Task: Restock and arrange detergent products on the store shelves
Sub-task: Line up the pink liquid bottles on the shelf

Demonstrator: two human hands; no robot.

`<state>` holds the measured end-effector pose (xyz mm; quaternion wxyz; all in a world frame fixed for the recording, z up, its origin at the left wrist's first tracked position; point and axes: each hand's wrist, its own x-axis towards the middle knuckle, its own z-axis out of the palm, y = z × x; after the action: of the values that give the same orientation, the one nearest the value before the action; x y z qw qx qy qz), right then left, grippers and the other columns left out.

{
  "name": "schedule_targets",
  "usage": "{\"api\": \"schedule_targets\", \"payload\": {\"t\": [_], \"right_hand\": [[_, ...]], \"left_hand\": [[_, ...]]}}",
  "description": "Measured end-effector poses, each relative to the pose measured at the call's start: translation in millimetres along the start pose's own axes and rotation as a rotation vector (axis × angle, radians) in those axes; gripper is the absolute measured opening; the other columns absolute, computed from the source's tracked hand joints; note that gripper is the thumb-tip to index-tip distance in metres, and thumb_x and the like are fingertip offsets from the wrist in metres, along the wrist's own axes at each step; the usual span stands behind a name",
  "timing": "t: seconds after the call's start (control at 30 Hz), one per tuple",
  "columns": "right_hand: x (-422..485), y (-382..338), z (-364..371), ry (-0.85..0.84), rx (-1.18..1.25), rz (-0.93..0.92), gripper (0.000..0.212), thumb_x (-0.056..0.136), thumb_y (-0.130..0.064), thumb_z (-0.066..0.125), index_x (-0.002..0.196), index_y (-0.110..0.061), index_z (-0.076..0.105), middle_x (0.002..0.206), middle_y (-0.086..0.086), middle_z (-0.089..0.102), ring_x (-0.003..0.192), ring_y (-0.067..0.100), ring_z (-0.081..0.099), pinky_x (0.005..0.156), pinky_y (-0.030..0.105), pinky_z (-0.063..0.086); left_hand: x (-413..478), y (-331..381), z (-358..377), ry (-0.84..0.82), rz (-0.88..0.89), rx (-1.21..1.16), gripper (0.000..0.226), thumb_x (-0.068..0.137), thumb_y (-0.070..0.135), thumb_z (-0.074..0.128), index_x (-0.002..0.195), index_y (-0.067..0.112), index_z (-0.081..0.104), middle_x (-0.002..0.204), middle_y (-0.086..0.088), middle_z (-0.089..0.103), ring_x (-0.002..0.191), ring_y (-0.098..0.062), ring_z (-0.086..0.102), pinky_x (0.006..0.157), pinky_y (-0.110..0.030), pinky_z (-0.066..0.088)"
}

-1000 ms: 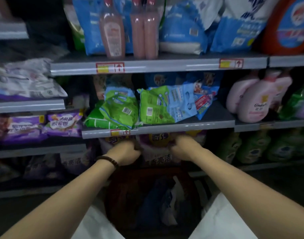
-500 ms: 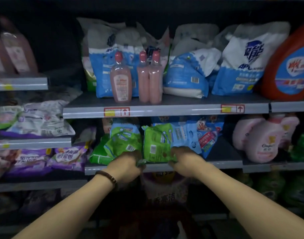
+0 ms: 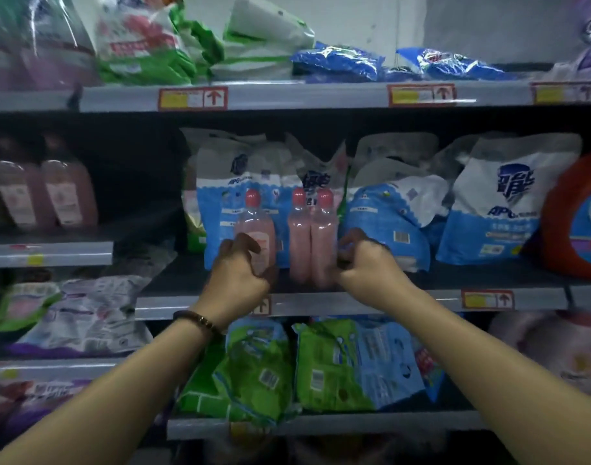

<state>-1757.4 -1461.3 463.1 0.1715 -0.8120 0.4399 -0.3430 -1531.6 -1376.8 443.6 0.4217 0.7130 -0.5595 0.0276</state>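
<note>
Holds both hands up at the middle shelf (image 3: 354, 302). Grips the lone bottle (image 3: 255, 226), pink with a red cap, low on its body with the left hand (image 3: 240, 273): fingers curled across the front, thumb tucked in at the lower right. Wears a dark bracelet (image 3: 196, 318) on that wrist. Sets the right hand (image 3: 364, 266), fingers curled in tight, against the right side of the bottle pair (image 3: 312, 229); cannot tell through the blur whether it has hold of them or only touches.

Sees all three bottles upright near the shelf's front edge, the lone one left of the pair with a gap between. Behind them, blue-and-white bags (image 3: 488, 209) in a crowded row; at the far right, an orange jug (image 3: 575, 216). On the shelf below, green bags (image 3: 253, 374) leaning forward. On the shelf above, blue packs (image 3: 337, 62) lying flat. Off to the left, on a side shelf, two more pink bottles (image 3: 46, 196), upright and side by side.
</note>
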Motion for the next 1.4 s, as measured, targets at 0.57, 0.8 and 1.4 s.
{"api": "schedule_targets", "payload": {"t": [0.57,0.8,1.4], "right_hand": [[55.1,-80.2,56.2,-0.15,-0.027,-0.13,0.037,0.09,-0.035,0.07,0.123,-0.028,0.053,0.117,0.0,0.062,0.103,0.023,0.063,0.088,0.042,0.057],[79.6,-98.8,73.4,-0.165,0.096,-0.074,0.071,0.094,-0.043,0.071,0.152,-0.028,0.033,0.144,0.001,0.054,0.122,0.024,0.06,0.091,0.037,0.053],[53.4,-306.5,179.6,-0.115,0.579,-0.492,0.033,0.092,-0.046,0.073,0.114,-0.029,0.056,0.098,-0.01,0.068,0.086,0.007,0.068,0.068,0.025,0.058]], "left_hand": [[62.6,-42.2,23.1,0.034,-0.078,-0.287,0.067,0.08,0.027,0.085,0.119,0.025,0.031,0.104,0.009,0.064,0.093,-0.015,0.068,0.066,-0.017,0.049],[46.3,-62.9,-22.2,0.038,-0.048,-0.468,0.053,0.093,0.018,0.077,0.126,0.028,0.038,0.115,0.003,0.066,0.104,-0.016,0.071,0.084,-0.042,0.064],[14.7,-139.8,-185.8,0.697,-0.081,-0.13,0.084,0.088,0.036,0.073,0.16,0.033,0.028,0.141,-0.005,0.05,0.117,-0.018,0.055,0.095,-0.022,0.054]]}}
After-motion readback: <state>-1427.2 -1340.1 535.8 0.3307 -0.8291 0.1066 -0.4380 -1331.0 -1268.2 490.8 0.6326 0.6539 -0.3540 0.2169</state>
